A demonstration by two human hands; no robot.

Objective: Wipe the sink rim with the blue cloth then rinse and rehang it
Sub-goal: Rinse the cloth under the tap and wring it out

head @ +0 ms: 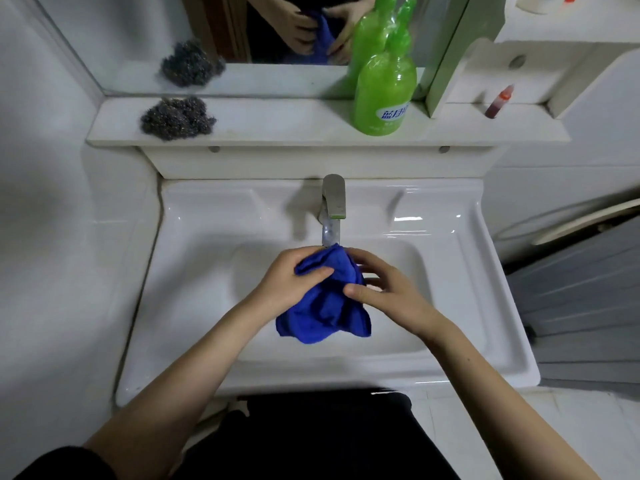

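1. blue cloth (323, 306): i see it bunched over the sink (194, 306) basin, its top edge under the running stream from the faucet (334, 197), corners hanging down.
2. left hand (292, 284): closed on the cloth's left side, thumb pressed on top.
3. right hand (384, 289): gripping the cloth's right side, thumb on the fabric, fingers curled behind.
4. shelf (277, 123) behind the faucet: steel wool (176, 117) at left, green bottle (384, 88) right of centre, small red bottle (498, 102) far right.
5. mirror (138, 39): i note the hands and cloth reflected.

sink (478, 271) drain — behind blue cloth (325, 306)
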